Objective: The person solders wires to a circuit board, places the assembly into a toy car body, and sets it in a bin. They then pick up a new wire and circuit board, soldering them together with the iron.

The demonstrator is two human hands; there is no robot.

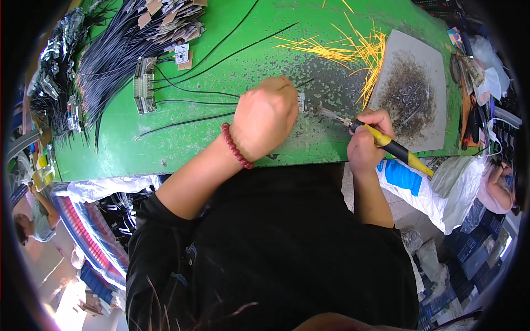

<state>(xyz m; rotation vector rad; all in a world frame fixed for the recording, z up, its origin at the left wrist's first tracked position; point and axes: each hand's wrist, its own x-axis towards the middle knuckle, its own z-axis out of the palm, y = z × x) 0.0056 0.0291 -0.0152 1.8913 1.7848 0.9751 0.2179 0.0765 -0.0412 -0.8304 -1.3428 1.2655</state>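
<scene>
My right hand (369, 140) grips a soldering iron (398, 151) with a yellow and black handle, its metal tip slanting left toward my left hand. My left hand (266, 118) is closed low over the tabletop, its fingertips hidden beneath it. Black cables (201, 102) run into it from the left, and it seems to pinch one of them. Just past its knuckles shows the edge of a small white circuit board (301, 102), close to the iron's tip but apart from it. The rest of that board is covered by the hand.
A grey slab (440, 94) with dark residue lies right of loose thin yellow wires (337, 52). Bundled black cables (110, 66), a metal block (145, 86) and a white board (182, 53) are at left. Hand tools (473, 124) line the right edge of the green table (193, 149).
</scene>
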